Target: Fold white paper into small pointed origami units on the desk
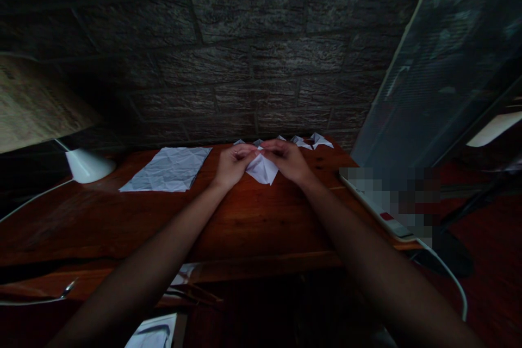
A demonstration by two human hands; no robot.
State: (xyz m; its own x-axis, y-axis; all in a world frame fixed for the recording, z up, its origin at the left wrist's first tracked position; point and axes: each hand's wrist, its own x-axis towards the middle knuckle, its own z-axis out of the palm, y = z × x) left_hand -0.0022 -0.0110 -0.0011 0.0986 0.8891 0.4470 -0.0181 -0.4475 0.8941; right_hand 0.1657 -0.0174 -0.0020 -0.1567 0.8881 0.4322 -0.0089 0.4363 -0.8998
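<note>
A small piece of folded white paper is held up between both hands above the wooden table. My left hand pinches its upper left edge with thumb and fingers. On the other side, my right hand grips the upper right edge, its fingertips close to those of the left. The lower part of the paper hangs down in creased, pointed flaps. Just behind the hands, several folded paper pieces stand in a row along the back, one of them a pointed white shape at the right end; some are partly hidden by my fingers.
A stack of creased paper sheets lies left on the wooden table. A lamp with a white base stands at far left, its cord trailing. A blurred-out flat device sits at the right edge. A stone wall rises behind.
</note>
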